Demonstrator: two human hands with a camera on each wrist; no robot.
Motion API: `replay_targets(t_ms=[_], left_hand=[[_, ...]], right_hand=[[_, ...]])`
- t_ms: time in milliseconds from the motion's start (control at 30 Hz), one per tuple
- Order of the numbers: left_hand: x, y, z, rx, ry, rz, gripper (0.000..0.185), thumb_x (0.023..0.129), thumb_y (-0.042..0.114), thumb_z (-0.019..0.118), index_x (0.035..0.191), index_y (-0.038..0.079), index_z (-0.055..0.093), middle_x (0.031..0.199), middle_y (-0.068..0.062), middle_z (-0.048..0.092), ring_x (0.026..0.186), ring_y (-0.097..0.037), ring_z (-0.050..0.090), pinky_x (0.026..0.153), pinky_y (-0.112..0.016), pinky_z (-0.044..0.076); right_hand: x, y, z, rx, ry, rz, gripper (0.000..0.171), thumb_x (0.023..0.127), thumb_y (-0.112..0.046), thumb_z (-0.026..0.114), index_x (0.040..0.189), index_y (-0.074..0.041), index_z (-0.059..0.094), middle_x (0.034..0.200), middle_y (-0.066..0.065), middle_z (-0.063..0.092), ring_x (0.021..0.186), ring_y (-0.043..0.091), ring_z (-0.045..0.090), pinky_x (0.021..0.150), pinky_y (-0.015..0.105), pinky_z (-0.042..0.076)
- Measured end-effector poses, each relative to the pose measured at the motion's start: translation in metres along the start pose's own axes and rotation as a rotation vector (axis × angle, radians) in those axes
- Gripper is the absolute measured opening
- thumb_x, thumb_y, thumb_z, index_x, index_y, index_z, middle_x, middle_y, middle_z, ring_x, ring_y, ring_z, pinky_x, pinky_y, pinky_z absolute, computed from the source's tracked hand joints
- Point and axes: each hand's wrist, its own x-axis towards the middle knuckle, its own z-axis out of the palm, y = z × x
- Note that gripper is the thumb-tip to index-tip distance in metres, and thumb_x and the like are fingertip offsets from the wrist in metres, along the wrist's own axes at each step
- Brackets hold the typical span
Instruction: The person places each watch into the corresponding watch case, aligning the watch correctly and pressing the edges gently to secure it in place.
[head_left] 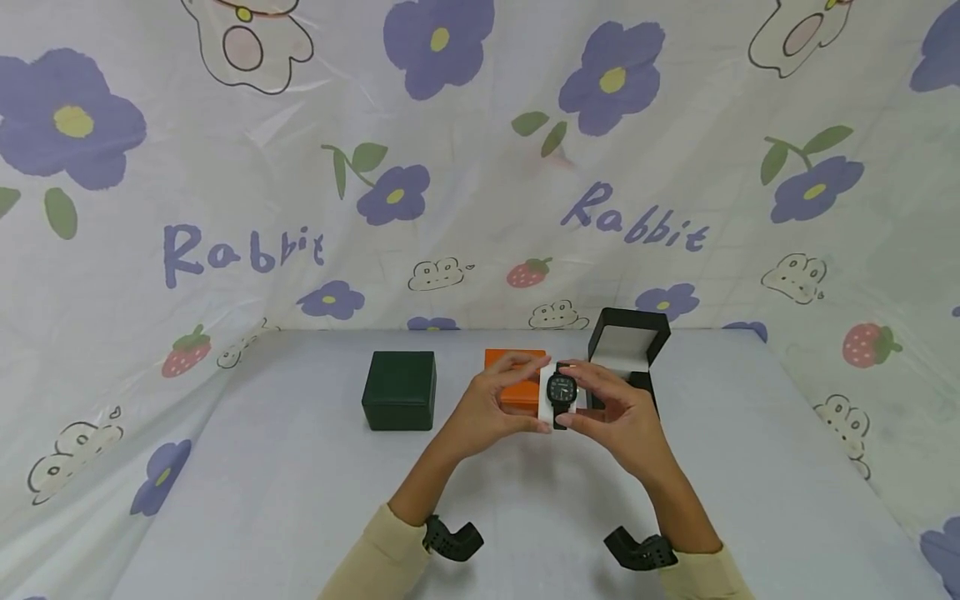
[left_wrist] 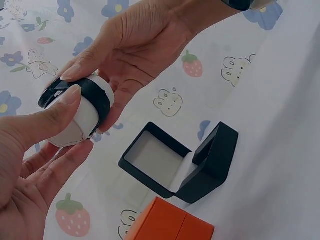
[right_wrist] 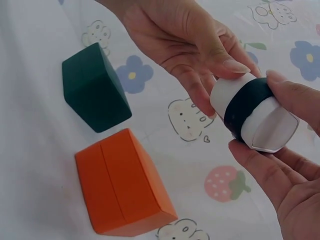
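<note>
A black wristwatch (head_left: 562, 388) with a dark, rounded-square dial is wrapped round a white watch cushion (right_wrist: 262, 122). The left hand (head_left: 489, 407) grips one end of the cushion between thumb and fingers. From the other side the right hand (head_left: 621, 414) holds the cushion too, its thumb and fingertips beside the black strap (left_wrist: 95, 97). Both hands hold the watch above the table, dial towards the head camera. Behind the right hand stands a black watch box (head_left: 628, 321), lid raised and pale lining showing.
An orange box (head_left: 513, 360), closed, sits behind the left hand, partly hidden by it. Further left on the white table (head_left: 300, 500) is a closed dark green box (head_left: 399, 390). A printed cloth (head_left: 480, 167) with flowers and rabbits hangs along the table's back.
</note>
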Motion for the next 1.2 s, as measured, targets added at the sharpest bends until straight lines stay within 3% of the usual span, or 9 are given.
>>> replay_targets(t_ms=[100, 333, 567, 833, 1000, 1200], left_hand=[[0.0002, 0.0005, 0.0, 0.002, 0.003, -0.003, 0.083, 0.076, 0.009, 0.09, 0.149, 0.025, 0.053, 0.142, 0.002, 0.05, 0.126, -0.022, 0.056, 0.083, -0.038, 0.062], [0.0001, 0.0005, 0.0002, -0.001, 0.007, -0.002, 0.082, 0.077, 0.009, 0.089, 0.149, 0.026, 0.054, 0.142, 0.002, 0.05, 0.125, -0.019, 0.056, 0.083, -0.045, 0.061], [0.0001, 0.0011, 0.0006, -0.015, 0.01, -0.008, 0.081, 0.076, 0.01, 0.09, 0.148, 0.025, 0.055, 0.142, 0.001, 0.05, 0.125, -0.022, 0.057, 0.084, -0.044, 0.061], [-0.0002, 0.0008, 0.0013, -0.048, 0.007, -0.015, 0.081, 0.076, 0.005, 0.089, 0.147, 0.024, 0.055, 0.143, -0.001, 0.049, 0.129, -0.036, 0.054, 0.085, -0.042, 0.061], [-0.0006, 0.0018, 0.0019, -0.07, 0.004, -0.032, 0.081, 0.076, 0.002, 0.089, 0.147, 0.024, 0.056, 0.143, 0.0, 0.048, 0.129, -0.029, 0.055, 0.085, -0.035, 0.061], [0.0001, 0.0042, 0.003, -0.075, 0.003, -0.021, 0.082, 0.075, 0.0, 0.088, 0.147, 0.022, 0.056, 0.146, -0.001, 0.047, 0.13, -0.026, 0.054, 0.084, -0.034, 0.061]], right_hand=[[0.0005, 0.0002, 0.0, 0.007, 0.004, -0.01, 0.06, 0.078, 0.012, 0.081, 0.134, 0.001, 0.065, 0.144, 0.018, 0.054, 0.126, 0.018, 0.057, 0.088, 0.038, 0.059], [0.0003, -0.0001, 0.0003, 0.004, 0.001, -0.01, 0.059, 0.078, 0.012, 0.081, 0.134, 0.001, 0.065, 0.145, 0.017, 0.054, 0.125, 0.017, 0.058, 0.088, 0.036, 0.06], [-0.0001, 0.0002, 0.0006, -0.001, 0.007, -0.004, 0.058, 0.079, 0.011, 0.081, 0.134, -0.001, 0.065, 0.144, 0.016, 0.055, 0.124, 0.015, 0.059, 0.088, 0.035, 0.06], [-0.0006, 0.0006, 0.0019, 0.001, 0.018, 0.006, 0.058, 0.079, 0.01, 0.081, 0.133, -0.003, 0.067, 0.144, 0.013, 0.056, 0.123, 0.017, 0.06, 0.088, 0.033, 0.06], [-0.0005, 0.0011, 0.0031, -0.009, 0.023, -0.014, 0.054, 0.082, 0.01, 0.079, 0.133, -0.002, 0.067, 0.142, 0.015, 0.057, 0.122, 0.017, 0.06, 0.087, 0.032, 0.06], [0.0, 0.0007, 0.0027, -0.017, 0.047, -0.024, 0.049, 0.083, 0.009, 0.078, 0.13, -0.002, 0.068, 0.139, 0.015, 0.059, 0.119, 0.018, 0.061, 0.085, 0.032, 0.061]])
